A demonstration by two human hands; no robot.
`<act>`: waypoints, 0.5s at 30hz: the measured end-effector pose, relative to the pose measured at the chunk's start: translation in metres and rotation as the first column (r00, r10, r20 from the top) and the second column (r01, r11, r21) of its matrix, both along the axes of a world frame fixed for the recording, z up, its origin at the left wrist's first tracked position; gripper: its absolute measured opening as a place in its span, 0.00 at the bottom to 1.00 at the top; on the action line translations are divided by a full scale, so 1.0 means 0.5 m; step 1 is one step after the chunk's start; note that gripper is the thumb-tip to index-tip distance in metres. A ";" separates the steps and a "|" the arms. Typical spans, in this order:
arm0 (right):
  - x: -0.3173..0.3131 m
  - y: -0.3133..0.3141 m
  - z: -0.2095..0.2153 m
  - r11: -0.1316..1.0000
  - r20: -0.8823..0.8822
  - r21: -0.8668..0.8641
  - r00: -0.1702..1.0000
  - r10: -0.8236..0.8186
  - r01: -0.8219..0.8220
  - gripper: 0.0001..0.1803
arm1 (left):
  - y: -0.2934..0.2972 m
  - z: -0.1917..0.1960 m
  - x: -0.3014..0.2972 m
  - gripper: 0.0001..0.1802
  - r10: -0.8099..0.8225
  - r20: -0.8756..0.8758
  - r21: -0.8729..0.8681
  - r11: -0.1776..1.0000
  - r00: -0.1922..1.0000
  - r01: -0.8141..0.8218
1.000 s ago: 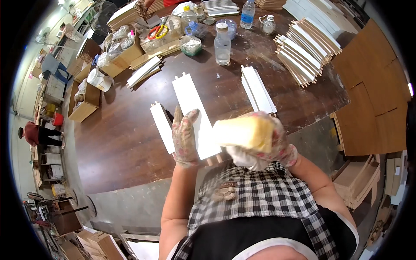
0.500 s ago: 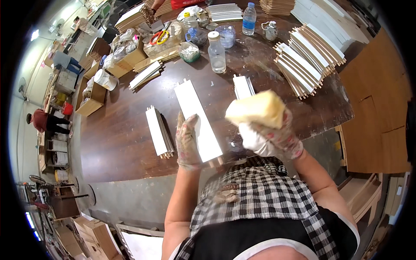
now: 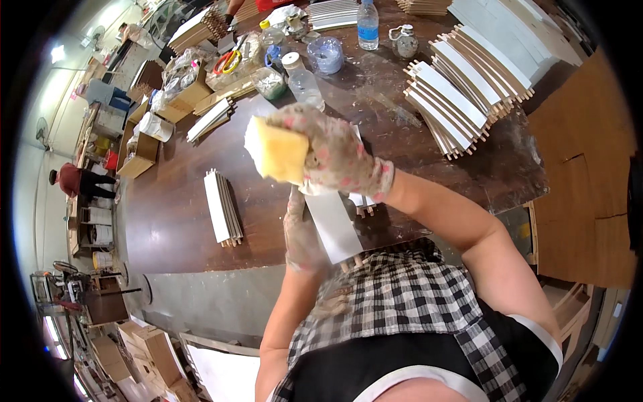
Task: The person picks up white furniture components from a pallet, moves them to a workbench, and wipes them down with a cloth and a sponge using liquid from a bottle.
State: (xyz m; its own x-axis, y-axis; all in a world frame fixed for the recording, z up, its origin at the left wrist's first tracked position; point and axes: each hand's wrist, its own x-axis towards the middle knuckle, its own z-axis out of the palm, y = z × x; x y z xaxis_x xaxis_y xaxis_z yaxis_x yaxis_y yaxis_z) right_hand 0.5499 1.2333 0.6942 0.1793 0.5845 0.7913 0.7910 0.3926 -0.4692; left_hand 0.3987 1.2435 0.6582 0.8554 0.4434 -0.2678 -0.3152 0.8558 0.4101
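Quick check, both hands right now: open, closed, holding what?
Left hand: open, flat on the white panel.
Right hand: closed on the yellow sponge, raised.

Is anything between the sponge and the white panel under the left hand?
Nothing visible. The right hand holds the yellow sponge raised above the table. The left hand lies flat on the white panel, beside its bare part. The bottle and white slat stack stand off to the sides.
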 end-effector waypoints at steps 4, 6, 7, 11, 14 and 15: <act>-0.037 -0.055 -0.062 0.993 0.055 -0.030 0.992 0.115 -0.114 0.45 | 0.006 -0.112 0.011 0.22 0.317 -0.040 0.738 0.649 0.947 -0.186; -0.055 -0.106 -0.049 0.957 -0.093 -0.083 0.958 0.271 -0.279 0.40 | 0.022 -0.132 0.020 0.21 0.358 0.077 0.710 0.636 0.931 -0.303; -0.068 -0.123 -0.051 0.877 -0.307 -0.023 0.839 0.450 -0.479 0.37 | 0.036 -0.126 0.017 0.21 0.209 0.054 0.375 0.902 0.976 -0.214; -0.004 -0.129 -0.090 0.779 -0.565 0.228 0.573 0.594 -0.584 0.32 | 0.055 0.020 0.056 0.25 0.141 -0.050 -0.184 0.972 0.989 -0.147; 0.042 -0.098 -0.066 0.839 -0.568 0.251 0.629 0.532 -0.483 0.31 | 0.066 -0.016 0.061 0.24 0.292 -0.109 0.015 0.956 0.950 -0.292; 0.043 -0.082 -0.060 0.824 -0.611 0.244 0.578 0.540 -0.511 0.31 | 0.058 0.000 0.065 0.25 0.250 -0.028 -0.064 0.966 0.968 -0.251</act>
